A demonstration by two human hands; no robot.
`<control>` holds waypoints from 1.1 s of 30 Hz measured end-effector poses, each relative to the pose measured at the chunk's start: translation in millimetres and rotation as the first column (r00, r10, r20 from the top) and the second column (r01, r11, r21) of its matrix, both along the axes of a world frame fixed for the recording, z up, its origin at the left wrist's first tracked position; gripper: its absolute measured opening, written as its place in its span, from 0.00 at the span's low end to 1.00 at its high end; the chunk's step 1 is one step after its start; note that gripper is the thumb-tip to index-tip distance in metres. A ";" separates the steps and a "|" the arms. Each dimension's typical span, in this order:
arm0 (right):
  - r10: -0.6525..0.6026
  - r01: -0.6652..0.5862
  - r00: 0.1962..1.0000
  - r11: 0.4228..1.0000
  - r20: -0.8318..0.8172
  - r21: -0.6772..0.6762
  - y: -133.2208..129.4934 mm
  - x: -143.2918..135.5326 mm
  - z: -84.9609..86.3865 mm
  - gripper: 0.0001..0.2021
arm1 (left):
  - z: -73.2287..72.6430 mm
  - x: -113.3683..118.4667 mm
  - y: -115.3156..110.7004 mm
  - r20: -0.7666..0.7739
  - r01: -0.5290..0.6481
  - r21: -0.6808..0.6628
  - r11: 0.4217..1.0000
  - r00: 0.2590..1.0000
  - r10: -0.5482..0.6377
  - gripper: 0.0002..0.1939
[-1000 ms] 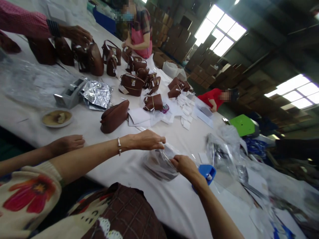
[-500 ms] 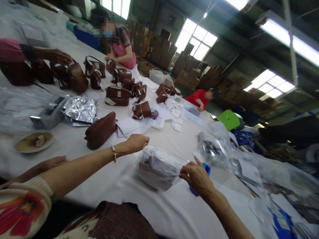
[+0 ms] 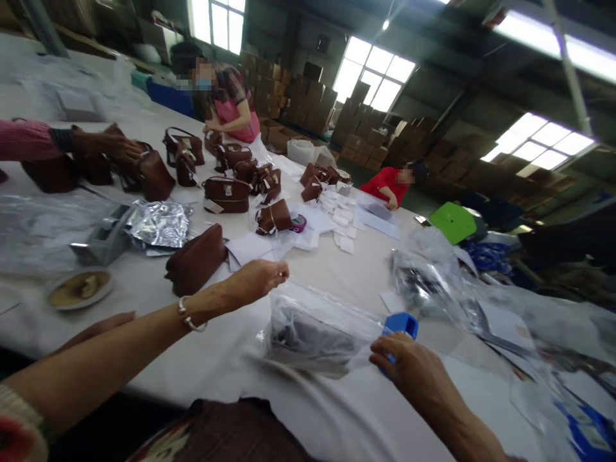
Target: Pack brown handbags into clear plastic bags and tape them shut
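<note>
A clear plastic bag (image 3: 317, 340) with a grey item inside lies on the white-covered table in front of me. My left hand (image 3: 262, 280) is closed in a pinch at the bag's upper left corner, where thin film seems to reach the fingers. To the right of the bag, my right hand (image 3: 414, 366) has its fingers curled over a blue plastic tool (image 3: 403, 324). The hand hides the tool's middle, so its exact kind is unclear. A brown leather bag (image 3: 196, 260) lies on its side beyond my left forearm.
Several brown handbags (image 3: 226, 194) stand across the table, with white paper tags (image 3: 344, 221) beyond. A grey tape dispenser (image 3: 103, 234), silver packets (image 3: 161, 224) and a plate (image 3: 79, 289) are at left. Loose plastic (image 3: 418, 276) lies at right. A co-worker's hand (image 3: 108, 146) touches handbags.
My right hand has moved right, from the plastic bag's edge to over the blue plastic tool. My left hand stays at the bag's upper left corner. The view has shifted slightly.
</note>
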State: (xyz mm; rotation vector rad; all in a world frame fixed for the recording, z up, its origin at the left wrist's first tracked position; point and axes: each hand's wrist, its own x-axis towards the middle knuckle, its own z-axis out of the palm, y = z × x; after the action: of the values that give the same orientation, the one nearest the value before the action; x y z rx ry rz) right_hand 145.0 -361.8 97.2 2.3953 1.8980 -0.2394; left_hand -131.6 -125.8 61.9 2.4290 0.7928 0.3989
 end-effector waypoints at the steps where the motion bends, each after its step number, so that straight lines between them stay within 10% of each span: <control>1: 0.018 -0.018 1.000 1.000 -0.010 0.000 -2.4 -3.6 2.4 0.05 | 0.4 -0.8 -2.1 -0.022 0.017 -0.009 1.000 1.000 -0.017 0.07; 7: 0.240 -0.208 0.938 0.967 -0.250 0.147 35.1 -58.4 5.5 0.13 | -0.2 -0.8 -16.6 -0.042 0.061 0.003 0.998 0.997 -0.061 0.07; 15: 0.369 -0.411 0.874 0.908 -0.315 -0.077 128.0 -107.2 -49.1 0.14 | 6.1 -3.2 -25.1 -0.047 0.042 -0.022 0.999 0.998 -0.043 0.10; 25: 0.482 -0.585 0.766 0.796 -0.424 -0.152 118.6 -122.8 -84.7 0.09 | -6.4 0.0 -39.1 0.108 -0.033 -0.116 0.993 0.993 0.046 0.10; 33: 0.243 -0.351 0.699 0.936 -0.672 -0.026 92.8 -84.6 -72.0 0.18 | -4.7 -31.9 -58.4 0.080 0.061 -0.164 0.985 0.996 -0.048 0.11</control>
State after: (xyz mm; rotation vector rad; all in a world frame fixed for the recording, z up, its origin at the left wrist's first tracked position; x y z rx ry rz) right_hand 60.4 -269.0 25.2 1.9863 2.3761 -1.3127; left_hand -163.5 -184.2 57.2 2.2613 0.6969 0.3854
